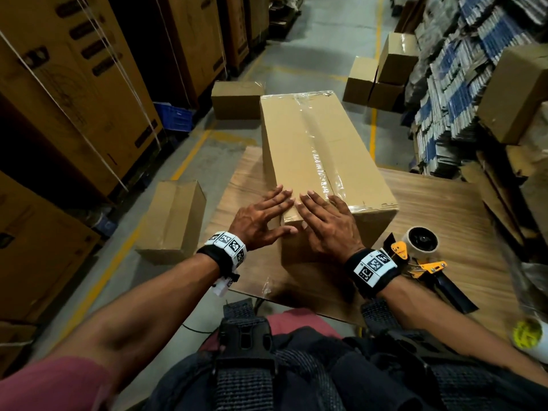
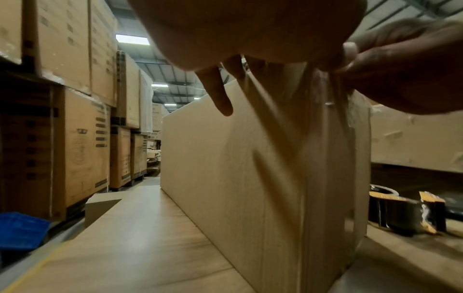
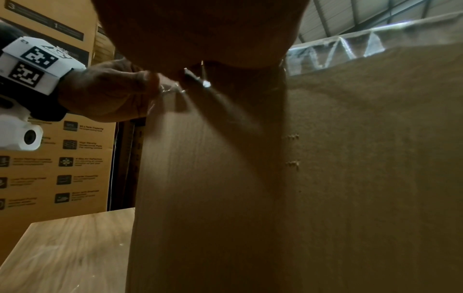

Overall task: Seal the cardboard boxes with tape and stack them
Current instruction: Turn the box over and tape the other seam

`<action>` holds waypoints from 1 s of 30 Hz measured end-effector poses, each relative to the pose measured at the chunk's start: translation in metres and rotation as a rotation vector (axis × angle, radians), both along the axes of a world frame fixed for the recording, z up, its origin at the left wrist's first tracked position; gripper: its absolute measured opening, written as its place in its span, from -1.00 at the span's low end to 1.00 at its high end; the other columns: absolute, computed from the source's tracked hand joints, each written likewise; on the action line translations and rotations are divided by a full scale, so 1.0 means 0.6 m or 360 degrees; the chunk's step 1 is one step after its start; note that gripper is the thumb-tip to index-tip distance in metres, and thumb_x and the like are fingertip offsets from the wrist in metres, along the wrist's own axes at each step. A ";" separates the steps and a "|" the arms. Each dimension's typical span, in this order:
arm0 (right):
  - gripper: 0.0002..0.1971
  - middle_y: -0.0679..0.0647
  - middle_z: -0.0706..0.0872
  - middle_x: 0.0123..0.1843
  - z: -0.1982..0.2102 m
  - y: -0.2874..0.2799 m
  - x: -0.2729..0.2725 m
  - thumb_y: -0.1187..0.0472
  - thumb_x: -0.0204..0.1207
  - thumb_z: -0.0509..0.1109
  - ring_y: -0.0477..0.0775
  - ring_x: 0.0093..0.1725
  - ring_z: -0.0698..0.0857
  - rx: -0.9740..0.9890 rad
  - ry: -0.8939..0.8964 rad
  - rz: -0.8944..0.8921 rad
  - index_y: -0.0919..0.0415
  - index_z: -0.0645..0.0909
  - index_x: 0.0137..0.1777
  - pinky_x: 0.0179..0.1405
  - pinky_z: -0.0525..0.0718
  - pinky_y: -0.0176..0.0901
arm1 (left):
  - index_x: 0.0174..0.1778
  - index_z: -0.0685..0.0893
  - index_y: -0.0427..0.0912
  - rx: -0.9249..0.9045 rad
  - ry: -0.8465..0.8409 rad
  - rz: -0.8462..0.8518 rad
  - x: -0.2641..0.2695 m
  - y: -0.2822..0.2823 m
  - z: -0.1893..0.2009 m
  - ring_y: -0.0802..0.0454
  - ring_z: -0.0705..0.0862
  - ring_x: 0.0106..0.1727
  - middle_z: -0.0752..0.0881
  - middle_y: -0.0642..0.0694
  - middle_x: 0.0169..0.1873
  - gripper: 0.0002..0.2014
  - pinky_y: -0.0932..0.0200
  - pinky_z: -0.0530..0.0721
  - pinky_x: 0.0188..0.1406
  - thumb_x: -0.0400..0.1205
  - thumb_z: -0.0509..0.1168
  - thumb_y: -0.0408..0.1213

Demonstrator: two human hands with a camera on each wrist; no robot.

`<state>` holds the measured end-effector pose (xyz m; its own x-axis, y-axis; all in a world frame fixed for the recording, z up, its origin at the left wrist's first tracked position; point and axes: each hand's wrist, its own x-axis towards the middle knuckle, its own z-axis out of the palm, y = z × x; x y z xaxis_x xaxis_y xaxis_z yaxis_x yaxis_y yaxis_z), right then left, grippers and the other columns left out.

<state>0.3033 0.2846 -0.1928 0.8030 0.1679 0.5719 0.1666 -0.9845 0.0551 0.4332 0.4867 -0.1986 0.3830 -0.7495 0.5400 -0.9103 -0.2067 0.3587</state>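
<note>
Long cardboard box (image 1: 314, 149) lies lengthwise on the wooden worktop (image 1: 444, 215), far end overhanging the worktop edge toward the aisle. Clear tape (image 1: 318, 143) runs down the centre seam of the top face and wraps over the near end.

Left hand (image 1: 261, 216) and right hand (image 1: 324, 222): both flat, fingers straight and spread, palms down on the near end of the top face, side by side and nearly touching. Neither grips anything. Judged step: pressing the tape end down at the near edge.

Tape dispenser (image 1: 415, 247), yellow and black with a roll mounted, lies on the worktop just beside the right wrist. A second roll with a yellow core (image 1: 529, 336) sits at the near right corner of the worktop.

Smaller boxes (image 1: 382, 75) already taped stand on the floor beyond; one small box (image 1: 175, 218) stands just left of the worktop.

Risks from here:
- Tape near the near end looks wrinkled; trapped creases could let the seam lift if not smoothed outward.
- Box overhangs the far edge; a forward push while pressing could slide it further and tip it off.
- Right wrist is close to the dispenser; a backward sweep could knock it off, and its cutting edge could catch the forearm.
- Box is long; lifting from one end for stacking may swing it into the stock at either side.
</note>
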 end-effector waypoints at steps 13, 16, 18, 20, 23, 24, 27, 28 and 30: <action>-0.48 0.13 0.57 0.64 -0.010 -0.002 0.006 0.12 0.62 0.42 0.14 0.69 0.46 0.0103 -0.0018 0.0008 0.16 0.61 0.59 0.56 0.49 0.35 | 0.60 0.60 -0.31 -0.0204 0.0005 0.0247 -0.041 -0.006 -0.012 -0.23 0.38 0.75 0.48 -0.33 0.67 -0.38 -0.27 0.54 0.60 0.66 0.55 -0.12; -0.52 0.15 0.49 0.69 0.001 -0.013 -0.005 0.02 0.76 0.25 0.18 0.74 0.37 0.0187 0.0048 0.0081 0.12 0.54 0.64 0.62 0.40 0.38 | 0.52 0.70 -0.21 -0.0250 -0.0097 0.0196 -0.057 -0.014 -0.010 -0.24 0.43 0.72 0.55 -0.25 0.63 -0.53 -0.29 0.55 0.55 0.69 0.54 -0.20; -0.48 0.15 0.41 0.74 0.017 -0.032 -0.013 -0.12 0.83 0.10 0.23 0.77 0.28 0.0147 0.0046 -0.0015 0.06 0.47 0.69 0.63 0.32 0.48 | 0.51 0.71 -0.17 -0.0167 -0.0154 0.0173 -0.052 -0.015 -0.006 -0.15 0.45 0.71 0.61 -0.14 0.59 -0.56 -0.25 0.53 0.56 0.72 0.48 -0.10; -0.41 0.14 0.30 0.79 0.027 -0.062 -0.026 -0.24 0.79 0.09 0.27 0.81 0.17 0.0153 0.0061 -0.0250 -0.03 0.38 0.74 0.65 0.18 0.56 | 0.47 0.75 -0.11 -0.0069 -0.0169 0.0180 -0.044 -0.012 -0.007 -0.08 0.48 0.69 0.66 -0.06 0.53 -0.60 -0.23 0.53 0.55 0.75 0.44 -0.04; -0.38 0.12 0.20 0.83 0.017 -0.118 -0.058 -0.37 0.73 0.01 0.34 0.83 0.02 0.0197 0.0165 -0.0469 -0.18 0.37 0.72 0.64 -0.06 0.63 | 0.41 0.80 -0.06 0.0002 -0.0202 0.0175 -0.035 -0.011 -0.007 -0.07 0.55 0.64 0.72 -0.02 0.47 -0.67 -0.19 0.51 0.56 0.77 0.40 -0.03; -0.38 0.09 0.22 0.83 0.009 -0.131 -0.066 -0.39 0.73 -0.07 0.34 0.83 0.02 0.0231 0.0203 -0.0467 -0.21 0.42 0.69 0.62 -0.06 0.68 | 0.39 0.81 -0.06 0.0005 -0.0212 0.0176 -0.033 -0.013 -0.005 -0.08 0.57 0.62 0.73 -0.02 0.45 -0.67 -0.17 0.49 0.57 0.78 0.37 -0.03; -0.35 0.00 0.34 0.78 -0.003 -0.138 -0.067 -0.39 0.75 -0.18 0.25 0.82 0.12 0.0339 0.0277 -0.0448 -0.24 0.52 0.62 0.57 0.03 0.73 | 0.38 0.81 -0.05 0.0004 -0.0151 0.0225 -0.034 -0.018 -0.003 -0.05 0.57 0.62 0.74 -0.01 0.43 -0.68 -0.21 0.45 0.59 0.77 0.35 -0.04; -0.35 -0.01 0.36 0.77 -0.002 -0.136 -0.063 -0.39 0.75 -0.17 0.23 0.81 0.15 0.0359 0.0283 -0.0452 -0.23 0.53 0.62 0.57 0.06 0.72 | 0.36 0.82 -0.05 -0.0004 -0.0127 0.0249 -0.036 -0.020 0.001 -0.02 0.57 0.62 0.75 0.00 0.42 -0.70 -0.25 0.47 0.57 0.76 0.38 -0.07; -0.35 0.05 0.34 0.78 -0.001 -0.139 -0.061 -0.42 0.72 -0.08 0.20 0.81 0.18 0.0424 0.0275 -0.0420 -0.19 0.50 0.65 0.57 0.15 0.66 | 0.32 0.84 -0.07 -0.0036 -0.0158 0.0278 -0.044 -0.028 0.013 0.01 0.59 0.60 0.77 -0.01 0.39 -0.72 -0.32 0.51 0.52 0.72 0.41 -0.14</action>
<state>0.2665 0.2011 -0.1933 0.8866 -0.1923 0.4207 -0.1090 -0.9707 -0.2141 0.4069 0.4698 -0.1908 0.4501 -0.6635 0.5976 -0.8924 -0.3577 0.2751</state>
